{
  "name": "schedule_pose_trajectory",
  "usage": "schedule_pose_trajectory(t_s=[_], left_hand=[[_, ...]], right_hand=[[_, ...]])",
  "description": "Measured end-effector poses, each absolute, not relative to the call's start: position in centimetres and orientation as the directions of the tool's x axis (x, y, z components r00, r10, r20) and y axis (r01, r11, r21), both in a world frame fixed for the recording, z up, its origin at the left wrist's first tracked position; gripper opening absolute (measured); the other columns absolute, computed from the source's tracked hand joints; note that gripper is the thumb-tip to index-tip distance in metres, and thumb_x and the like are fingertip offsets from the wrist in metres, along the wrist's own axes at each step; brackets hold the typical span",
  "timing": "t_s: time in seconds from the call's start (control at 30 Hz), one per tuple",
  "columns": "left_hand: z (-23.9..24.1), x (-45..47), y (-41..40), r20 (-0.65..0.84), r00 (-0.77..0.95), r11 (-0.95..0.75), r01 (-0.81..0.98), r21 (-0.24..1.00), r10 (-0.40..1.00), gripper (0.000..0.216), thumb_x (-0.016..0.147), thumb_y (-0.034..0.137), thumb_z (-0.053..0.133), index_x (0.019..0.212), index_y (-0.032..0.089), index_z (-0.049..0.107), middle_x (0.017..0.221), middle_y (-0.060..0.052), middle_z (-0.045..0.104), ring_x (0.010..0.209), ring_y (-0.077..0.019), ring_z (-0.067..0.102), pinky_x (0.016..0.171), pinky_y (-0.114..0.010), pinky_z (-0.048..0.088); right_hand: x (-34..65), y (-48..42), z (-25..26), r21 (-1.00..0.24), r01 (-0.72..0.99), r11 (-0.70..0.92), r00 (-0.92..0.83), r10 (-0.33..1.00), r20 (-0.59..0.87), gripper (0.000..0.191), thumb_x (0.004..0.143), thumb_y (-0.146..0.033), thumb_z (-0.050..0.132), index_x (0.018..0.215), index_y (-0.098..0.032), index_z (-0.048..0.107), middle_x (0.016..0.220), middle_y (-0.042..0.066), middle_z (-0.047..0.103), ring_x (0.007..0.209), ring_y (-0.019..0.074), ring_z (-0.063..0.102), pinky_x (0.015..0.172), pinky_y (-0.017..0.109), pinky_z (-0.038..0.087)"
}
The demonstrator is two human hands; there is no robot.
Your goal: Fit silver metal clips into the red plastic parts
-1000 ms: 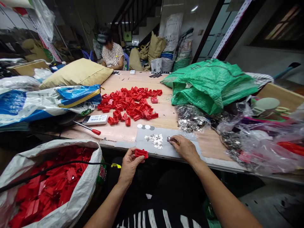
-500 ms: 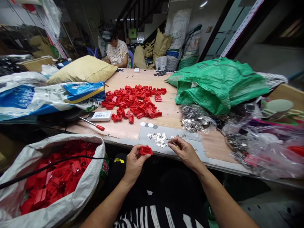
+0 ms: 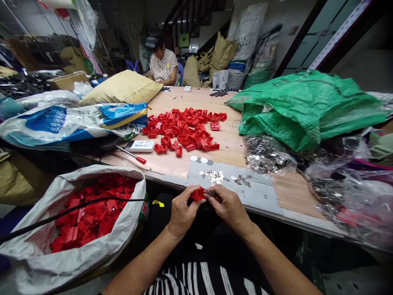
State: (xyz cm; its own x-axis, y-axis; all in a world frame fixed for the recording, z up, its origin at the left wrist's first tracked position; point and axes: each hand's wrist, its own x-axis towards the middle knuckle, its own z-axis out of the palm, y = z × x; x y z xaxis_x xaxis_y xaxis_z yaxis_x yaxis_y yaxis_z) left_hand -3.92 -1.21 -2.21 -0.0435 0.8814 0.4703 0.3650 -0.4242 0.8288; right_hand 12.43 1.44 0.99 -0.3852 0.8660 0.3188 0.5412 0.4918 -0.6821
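Observation:
My left hand [image 3: 181,209] is closed, pinching a small red plastic housing [image 3: 198,194] between thumb and fingers, just off the table's front edge. My right hand [image 3: 230,208] is closed on a thin metal tool [image 3: 209,192] whose tip meets the right end of the housing; fingers hide most of the tool. Beyond my hands, shiny small metal pieces [image 3: 212,177] lie in a pile on a grey mat [image 3: 260,194], with darker metal pieces [image 3: 241,180] to their right. A heap of red housings [image 3: 187,127] covers the middle of the table.
A white sack [image 3: 33,266] of red housings stands at lower left, a black cord [image 3: 92,202] crossing it. A red-handled screwdriver [image 3: 139,159] lies near a white device [image 3: 139,146]. A green sack [image 3: 301,106] and metal-filled plastic bags [image 3: 267,155] sit right. A person [image 3: 164,65] sits opposite.
My right hand has moved left from beside the metal pieces to the housing, bringing the tool against it. The housing has turned in my left hand. The view has shifted slightly left.

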Motion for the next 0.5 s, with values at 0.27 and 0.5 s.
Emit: schedule_pose_trajectory(t_s=[0.27,0.5], left_hand=[[-2.8,-3.8,-1.4,0.509,-0.053,-0.455,0.374,0.808,0.859,0.035,0.082,0.024,0.064,0.116,0.023,0.057,0.112,0.000,0.065,0.105,-0.0136,0.061,0.095,-0.026,0.047],[-2.4,-3.9,-1.3,0.525,-0.065,-0.468,0.372,0.802,0.849,0.034,0.082,0.024,0.064,0.115,0.022,0.058,0.113,-0.003,0.064,0.108,-0.0171,0.060,0.097,-0.030,0.047]], right_hand=[[13.0,1.4,1.1,-0.819,0.431,0.379,-0.397,0.895,0.205,0.022,0.091,-0.034,0.050,0.086,-0.016,0.063,0.084,0.005,0.060,0.076,0.0138,0.055,0.071,0.025,0.042],[14.1,2.3,0.1,-0.905,0.383,0.185,-0.285,0.956,0.075,0.032,0.087,-0.046,0.054,0.095,-0.015,0.059,0.085,0.004,0.058,0.077,0.0143,0.052,0.071,0.024,0.041]])
